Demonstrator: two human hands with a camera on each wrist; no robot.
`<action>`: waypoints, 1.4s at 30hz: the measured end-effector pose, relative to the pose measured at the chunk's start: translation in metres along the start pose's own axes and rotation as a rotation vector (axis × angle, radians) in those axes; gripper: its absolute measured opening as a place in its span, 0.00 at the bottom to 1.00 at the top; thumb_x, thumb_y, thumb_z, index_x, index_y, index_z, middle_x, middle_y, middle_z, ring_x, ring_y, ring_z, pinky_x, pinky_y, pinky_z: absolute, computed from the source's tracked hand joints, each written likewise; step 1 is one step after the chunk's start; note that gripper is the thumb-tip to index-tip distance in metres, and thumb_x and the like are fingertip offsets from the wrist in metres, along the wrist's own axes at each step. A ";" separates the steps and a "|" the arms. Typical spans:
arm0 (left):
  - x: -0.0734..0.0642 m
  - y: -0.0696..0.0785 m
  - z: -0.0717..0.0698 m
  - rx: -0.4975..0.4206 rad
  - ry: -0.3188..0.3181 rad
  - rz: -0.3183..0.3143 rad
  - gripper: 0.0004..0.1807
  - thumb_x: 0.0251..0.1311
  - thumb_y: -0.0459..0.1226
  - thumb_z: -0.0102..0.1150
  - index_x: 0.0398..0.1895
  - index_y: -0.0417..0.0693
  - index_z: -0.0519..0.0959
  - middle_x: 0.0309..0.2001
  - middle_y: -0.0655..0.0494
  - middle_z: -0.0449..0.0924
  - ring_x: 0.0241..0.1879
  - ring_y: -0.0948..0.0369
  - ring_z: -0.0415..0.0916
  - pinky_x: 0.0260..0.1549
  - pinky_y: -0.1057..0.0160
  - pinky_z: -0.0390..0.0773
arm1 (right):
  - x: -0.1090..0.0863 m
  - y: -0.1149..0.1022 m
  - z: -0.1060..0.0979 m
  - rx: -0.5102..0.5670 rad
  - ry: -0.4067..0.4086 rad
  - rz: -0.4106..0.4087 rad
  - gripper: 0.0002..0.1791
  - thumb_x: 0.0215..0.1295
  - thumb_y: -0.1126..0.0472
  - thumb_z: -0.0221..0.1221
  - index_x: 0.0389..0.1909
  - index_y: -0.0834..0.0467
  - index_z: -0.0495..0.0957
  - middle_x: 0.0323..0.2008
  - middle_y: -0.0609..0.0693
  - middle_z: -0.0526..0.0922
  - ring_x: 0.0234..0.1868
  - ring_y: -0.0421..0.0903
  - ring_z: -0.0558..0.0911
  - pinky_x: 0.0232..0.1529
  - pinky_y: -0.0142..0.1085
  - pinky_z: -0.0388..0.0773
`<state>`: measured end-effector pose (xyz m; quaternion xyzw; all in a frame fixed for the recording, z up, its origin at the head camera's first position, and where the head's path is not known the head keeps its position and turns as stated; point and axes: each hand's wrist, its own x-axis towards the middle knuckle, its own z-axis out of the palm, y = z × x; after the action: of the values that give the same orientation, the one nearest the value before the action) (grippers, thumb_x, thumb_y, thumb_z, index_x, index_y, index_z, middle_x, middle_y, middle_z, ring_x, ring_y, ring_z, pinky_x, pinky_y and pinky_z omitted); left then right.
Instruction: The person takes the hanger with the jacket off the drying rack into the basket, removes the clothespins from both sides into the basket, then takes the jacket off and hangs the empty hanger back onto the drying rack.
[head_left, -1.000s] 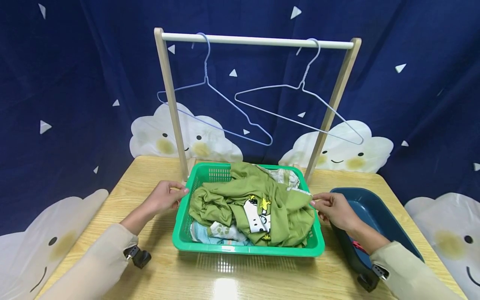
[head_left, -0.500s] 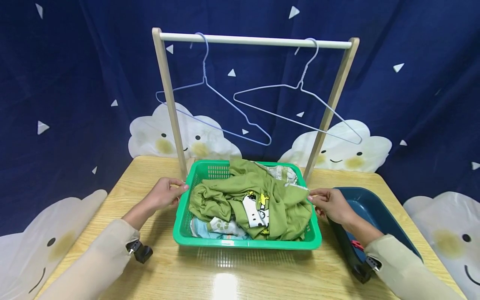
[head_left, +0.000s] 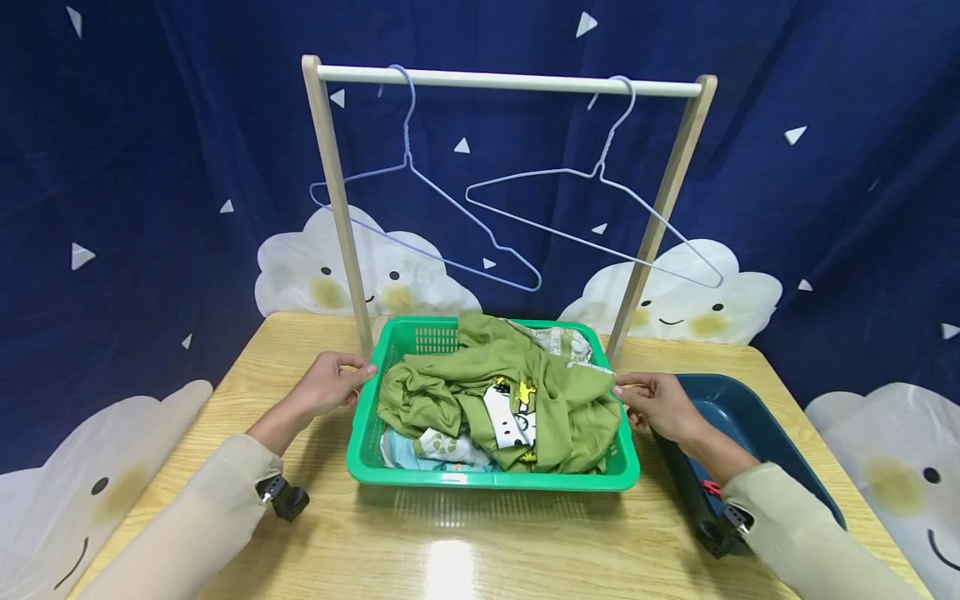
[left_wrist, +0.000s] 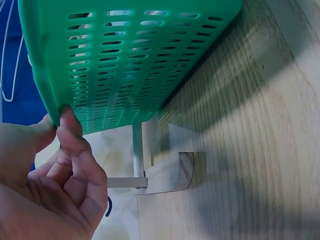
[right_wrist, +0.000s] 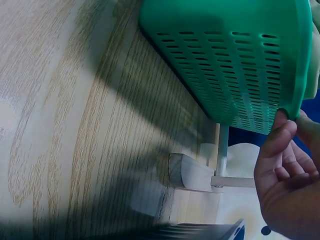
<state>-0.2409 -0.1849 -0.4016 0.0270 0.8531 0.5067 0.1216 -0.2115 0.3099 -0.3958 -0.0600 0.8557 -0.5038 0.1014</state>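
Note:
A green plastic basket (head_left: 491, 481) with slotted walls sits on the wooden table, in front of a clothes rack. Heaped inside are an olive-green garment (head_left: 480, 375) with a cartoon dog print, and a light blue cloth (head_left: 401, 450) under it at the front left. My left hand (head_left: 326, 385) pinches the basket's left rim between thumb and index finger, as the left wrist view (left_wrist: 65, 170) also has it. On the other side my right hand (head_left: 656, 404) pinches the right rim, seen close in the right wrist view too, where the basket wall (right_wrist: 225, 65) fills the upper part.
Behind the basket stands a wooden rack with a white bar (head_left: 510, 81). Two wire hangers, a left one (head_left: 472, 218) and a right one (head_left: 570, 233), hang from it. A dark blue bin (head_left: 757, 433) with something red (head_left: 711, 488) inside stands beside the right forearm.
The basket has slid slightly away from me, toward the rack, with both hands moving along on its rims. The head view has shifted a little.

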 end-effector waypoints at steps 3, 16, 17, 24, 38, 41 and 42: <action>0.000 -0.001 0.000 -0.005 -0.002 -0.006 0.19 0.75 0.39 0.52 0.55 0.28 0.76 0.13 0.62 0.71 0.17 0.66 0.69 0.22 0.66 0.71 | 0.000 -0.001 0.000 0.007 -0.008 -0.004 0.26 0.78 0.61 0.53 0.67 0.76 0.65 0.18 0.43 0.78 0.21 0.39 0.72 0.21 0.36 0.70; -0.001 0.000 0.000 -0.022 -0.009 -0.022 0.21 0.75 0.40 0.52 0.58 0.28 0.75 0.14 0.63 0.70 0.19 0.66 0.70 0.24 0.67 0.73 | 0.000 0.000 -0.002 -0.007 -0.011 0.005 0.26 0.78 0.61 0.52 0.66 0.76 0.66 0.18 0.42 0.77 0.21 0.38 0.71 0.23 0.37 0.71; -0.001 0.000 0.000 -0.022 -0.010 -0.022 0.21 0.75 0.40 0.52 0.58 0.28 0.75 0.14 0.63 0.71 0.19 0.66 0.70 0.24 0.66 0.74 | 0.000 0.000 -0.002 -0.008 -0.011 0.006 0.26 0.78 0.61 0.52 0.66 0.77 0.66 0.18 0.42 0.77 0.21 0.38 0.71 0.23 0.37 0.70; -0.001 -0.001 0.002 -0.039 0.009 -0.022 0.21 0.75 0.40 0.53 0.57 0.28 0.75 0.14 0.63 0.73 0.20 0.66 0.73 0.24 0.67 0.76 | -0.001 0.000 -0.001 0.005 -0.008 -0.003 0.25 0.78 0.61 0.52 0.65 0.77 0.66 0.17 0.43 0.77 0.21 0.40 0.71 0.22 0.38 0.70; -0.001 -0.002 0.003 -0.027 0.029 0.012 0.20 0.75 0.38 0.53 0.56 0.26 0.75 0.13 0.64 0.72 0.19 0.65 0.73 0.24 0.66 0.76 | -0.001 -0.005 0.000 -0.059 0.009 -0.025 0.25 0.77 0.62 0.54 0.64 0.78 0.68 0.17 0.46 0.74 0.22 0.39 0.73 0.22 0.39 0.72; -0.001 -0.001 0.003 -0.006 0.037 0.020 0.19 0.75 0.38 0.53 0.53 0.27 0.76 0.13 0.65 0.72 0.18 0.66 0.72 0.23 0.65 0.76 | -0.001 -0.007 0.000 -0.083 0.009 -0.010 0.25 0.77 0.62 0.54 0.64 0.77 0.68 0.17 0.47 0.75 0.24 0.43 0.76 0.24 0.39 0.74; -0.001 -0.001 0.003 -0.002 0.038 0.022 0.19 0.75 0.38 0.53 0.53 0.27 0.77 0.13 0.65 0.73 0.18 0.66 0.73 0.23 0.65 0.76 | -0.001 -0.008 0.000 -0.091 0.009 -0.003 0.25 0.77 0.62 0.54 0.64 0.76 0.68 0.17 0.48 0.75 0.24 0.44 0.78 0.24 0.39 0.75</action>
<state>-0.2390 -0.1830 -0.4035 0.0267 0.8543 0.5094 0.0999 -0.2109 0.3061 -0.3890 -0.0637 0.8782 -0.4647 0.0940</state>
